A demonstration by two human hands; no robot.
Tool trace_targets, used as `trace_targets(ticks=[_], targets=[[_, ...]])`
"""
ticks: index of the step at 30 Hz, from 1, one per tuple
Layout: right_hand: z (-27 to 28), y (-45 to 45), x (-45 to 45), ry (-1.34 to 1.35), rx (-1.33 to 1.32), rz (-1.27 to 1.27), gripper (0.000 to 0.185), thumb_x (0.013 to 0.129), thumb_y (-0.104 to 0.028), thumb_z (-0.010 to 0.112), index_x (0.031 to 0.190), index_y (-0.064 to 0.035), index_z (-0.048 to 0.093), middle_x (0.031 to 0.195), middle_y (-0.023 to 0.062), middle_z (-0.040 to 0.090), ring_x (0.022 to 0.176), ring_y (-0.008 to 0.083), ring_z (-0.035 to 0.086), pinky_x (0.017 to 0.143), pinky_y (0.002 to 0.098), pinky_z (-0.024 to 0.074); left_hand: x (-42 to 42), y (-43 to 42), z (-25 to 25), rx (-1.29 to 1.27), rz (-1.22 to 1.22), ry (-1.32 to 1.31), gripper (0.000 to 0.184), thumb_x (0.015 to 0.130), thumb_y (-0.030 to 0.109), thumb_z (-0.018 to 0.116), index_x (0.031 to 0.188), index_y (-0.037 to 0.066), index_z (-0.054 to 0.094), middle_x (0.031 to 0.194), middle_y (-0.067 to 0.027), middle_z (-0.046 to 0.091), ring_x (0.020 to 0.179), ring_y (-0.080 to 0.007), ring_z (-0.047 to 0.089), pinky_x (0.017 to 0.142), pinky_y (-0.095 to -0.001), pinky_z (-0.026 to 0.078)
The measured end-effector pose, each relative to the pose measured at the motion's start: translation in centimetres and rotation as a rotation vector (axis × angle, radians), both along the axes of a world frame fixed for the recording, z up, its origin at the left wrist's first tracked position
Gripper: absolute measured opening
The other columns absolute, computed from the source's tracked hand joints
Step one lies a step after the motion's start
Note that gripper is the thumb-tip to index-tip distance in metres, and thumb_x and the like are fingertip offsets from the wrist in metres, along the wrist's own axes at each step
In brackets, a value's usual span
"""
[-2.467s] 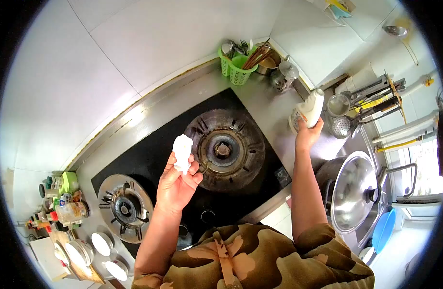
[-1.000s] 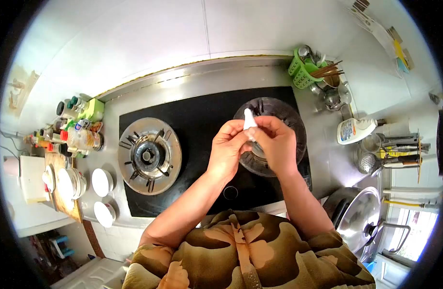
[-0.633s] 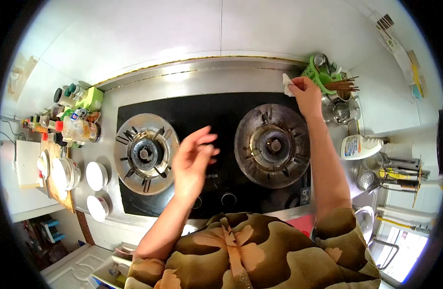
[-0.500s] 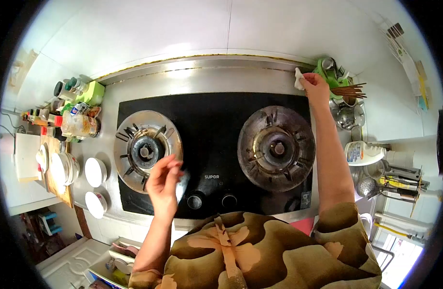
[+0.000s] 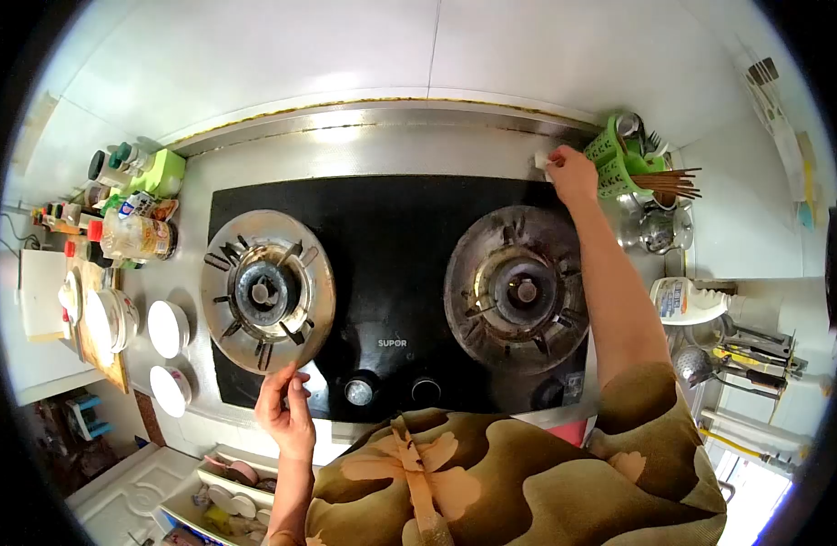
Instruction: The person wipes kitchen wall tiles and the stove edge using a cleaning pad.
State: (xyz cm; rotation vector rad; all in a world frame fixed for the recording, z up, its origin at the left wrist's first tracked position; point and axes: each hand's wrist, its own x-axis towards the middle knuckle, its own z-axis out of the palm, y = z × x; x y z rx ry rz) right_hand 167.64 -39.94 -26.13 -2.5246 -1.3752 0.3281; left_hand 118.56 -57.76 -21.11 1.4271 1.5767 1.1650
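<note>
My right hand (image 5: 572, 173) is closed on a crumpled white wipe (image 5: 541, 161), pressing it on the steel counter strip behind the gas stove. Whether the wipe is paper or cloth I cannot tell. Just right of that hand stands a green cutlery basket (image 5: 606, 159) with chopsticks (image 5: 669, 185). My left hand (image 5: 286, 409) hovers over the front edge of the black gas stove (image 5: 391, 246), below the left burner (image 5: 265, 289). Its fingers are loosely curled and somewhat apart, with nothing visible in them. The right burner (image 5: 526, 289) lies beneath my right forearm.
Two white bowls (image 5: 169, 329) stand left of the stove, with seasoning bottles (image 5: 138, 237) behind them. At the right are a white jug-like bottle (image 5: 680, 301) and hanging ladles (image 5: 696, 366). Two knobs (image 5: 359, 391) sit at the stove's front. Below left, a drawer (image 5: 186, 500) stands open.
My right hand has moved left and slightly down with the wipe, away from the basket. My left hand has dropped down and left, from beside the left burner to the stove's front edge.
</note>
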Motion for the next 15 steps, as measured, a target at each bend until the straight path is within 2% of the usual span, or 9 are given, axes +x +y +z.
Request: trace_targets(ticks=[4,7,9,11,13,15], targets=[[-2.5,2.8,-0.9,-0.034,0.062,0.146,0.021,0.082,-0.022,0.064,0.098,-0.0104,0.068,0.096,0.012,0.068,0.09,0.0313,0.064,0.08,0.0407,0.0511,-0.9,-0.3,-0.1,0.044,-0.005,0.117,0.016,0.091,0.001,0.052,0.102,-0.001,0.063,0.081,-0.008,0.061,0.065,-0.0097,0.055,0.055,-0.0203,0.044],[-1.5,3.7,-0.3,0.043,0.216,0.051,0.021,0.082,-0.022,0.064,0.099,-0.011,0.068,0.096,0.012,0.068,0.091,0.0311,0.064,0.08,0.04,0.0516,-1.9,-0.7,-0.6,0.049,0.021,0.13,0.016,0.093,0.004,0.052,0.106,0.0,0.062,0.085,-0.0052,0.061,0.067,-0.0074,0.052,0.057,-0.0192,0.042],[-1.1,2.9,1.1,0.045,0.219,0.012,0.022,0.083,-0.02,0.063,0.102,-0.0112,0.068,0.098,0.0116,0.068,0.092,0.0301,0.064,0.08,0.039,0.0517,-2.7,-1.3,-0.9,0.04,0.074,0.108,0.016,0.094,0.006,0.052,0.107,0.0,0.061,0.087,-0.0036,0.061,0.069,-0.006,0.051,0.059,-0.0187,0.041],[-2.7,2.4,2.7,0.024,0.025,0.041,0.023,0.083,-0.017,0.062,0.104,-0.0124,0.067,0.099,0.0116,0.067,0.091,0.0304,0.063,0.079,0.0392,0.0514,-3.6,-1.7,-1.0,0.044,0.081,0.184,0.016,0.092,0.002,0.052,0.102,-0.001,0.064,0.082,-0.0079,0.06,0.067,-0.0101,0.055,0.054,-0.0203,0.043],[-2.6,1.8,1.6,0.051,0.028,0.066,0.022,0.083,-0.016,0.062,0.104,-0.0107,0.066,0.101,0.011,0.067,0.091,0.0289,0.063,0.08,0.04,0.0509,-3.5,-1.6,-0.8,0.041,0.068,0.204,0.016,0.092,0.002,0.052,0.102,0.0,0.064,0.082,-0.0077,0.06,0.067,-0.01,0.055,0.055,-0.0205,0.043],[-1.9,2.2,-0.4,0.013,0.117,0.244,0.023,0.083,-0.016,0.062,0.104,-0.009,0.066,0.1,0.0102,0.068,0.09,0.0281,0.064,0.081,0.0398,0.0507,-2.8,-1.1,-0.6,0.04,0.032,0.221,0.016,0.092,0.001,0.052,0.102,0.0,0.064,0.082,-0.0075,0.06,0.067,-0.0098,0.055,0.055,-0.0207,0.043]])
